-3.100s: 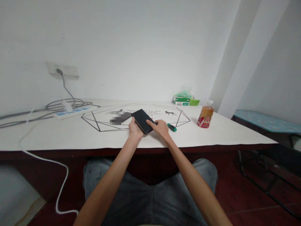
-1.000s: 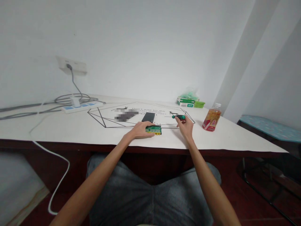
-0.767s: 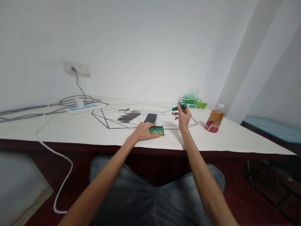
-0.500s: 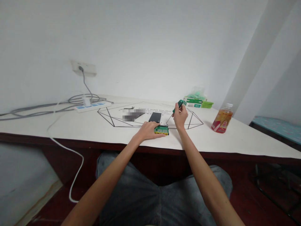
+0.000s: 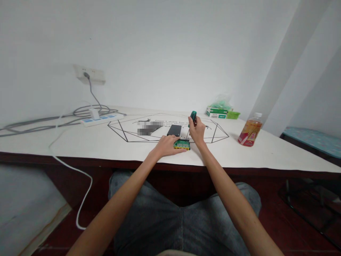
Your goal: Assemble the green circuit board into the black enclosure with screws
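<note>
Near the table's front edge, my left hand (image 5: pixel 168 145) is closed round the left side of a green circuit board (image 5: pixel 182 144) with a yellow lower edge. My right hand (image 5: pixel 197 128) grips a screwdriver (image 5: pixel 193 115) by its green handle. Its shaft points down, with the tip at or just above the board's far right edge; contact is too small to tell. Just beyond the board lies a flat black rectangular piece (image 5: pixel 174 130). Small dark specks, perhaps screws, show beside it near the screwdriver's tip.
A drink bottle (image 5: pixel 249 130) stands on the right of the white table (image 5: pixel 234 156). Green-and-white boxes (image 5: pixel 217 112) with a plastic bag on top sit at the back right. At left are a power strip (image 5: pixel 102 120) and grey cables (image 5: pixel 53 117). A partly blurred dark object (image 5: pixel 156 128) lies left of centre.
My right hand has moved left with the screwdriver, which now stands more upright over the board's far edge. My left hand keeps its hold on the board. The whole view has shifted slightly.
</note>
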`<state>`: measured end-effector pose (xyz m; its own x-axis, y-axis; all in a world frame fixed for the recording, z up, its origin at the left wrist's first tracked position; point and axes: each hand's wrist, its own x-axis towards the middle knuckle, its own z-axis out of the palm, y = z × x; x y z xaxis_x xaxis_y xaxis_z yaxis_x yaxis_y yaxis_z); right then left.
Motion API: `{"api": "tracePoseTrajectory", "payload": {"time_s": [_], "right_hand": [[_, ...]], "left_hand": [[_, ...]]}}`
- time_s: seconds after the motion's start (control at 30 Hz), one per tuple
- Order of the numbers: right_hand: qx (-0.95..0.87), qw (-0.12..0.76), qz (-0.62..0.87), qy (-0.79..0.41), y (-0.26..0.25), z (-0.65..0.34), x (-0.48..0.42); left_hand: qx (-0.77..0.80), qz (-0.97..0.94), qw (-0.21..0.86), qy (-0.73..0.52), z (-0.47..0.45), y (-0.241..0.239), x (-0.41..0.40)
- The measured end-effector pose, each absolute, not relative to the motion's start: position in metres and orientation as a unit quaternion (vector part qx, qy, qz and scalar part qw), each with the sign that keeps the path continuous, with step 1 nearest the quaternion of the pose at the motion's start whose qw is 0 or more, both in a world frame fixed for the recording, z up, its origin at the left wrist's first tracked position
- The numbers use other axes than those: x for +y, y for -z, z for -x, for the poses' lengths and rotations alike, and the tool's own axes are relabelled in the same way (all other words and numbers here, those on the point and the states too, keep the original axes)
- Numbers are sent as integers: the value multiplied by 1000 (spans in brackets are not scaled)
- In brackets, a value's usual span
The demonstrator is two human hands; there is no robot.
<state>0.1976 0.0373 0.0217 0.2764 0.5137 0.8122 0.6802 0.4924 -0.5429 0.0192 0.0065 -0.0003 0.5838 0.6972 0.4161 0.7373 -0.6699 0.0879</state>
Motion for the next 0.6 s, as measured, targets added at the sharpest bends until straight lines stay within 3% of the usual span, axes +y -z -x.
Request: {"api": "tracePoseTrajectory", "payload": {"time_s": [0.33,0.6], "right_hand": [[-598,631,494,17,-23,-197,35],[-621,640,396,-218,-32,-199,28]], "left_hand": [[-410,886,41,212,-20,1,8],[-414,876,-13,245,-18,-3,7]]}}
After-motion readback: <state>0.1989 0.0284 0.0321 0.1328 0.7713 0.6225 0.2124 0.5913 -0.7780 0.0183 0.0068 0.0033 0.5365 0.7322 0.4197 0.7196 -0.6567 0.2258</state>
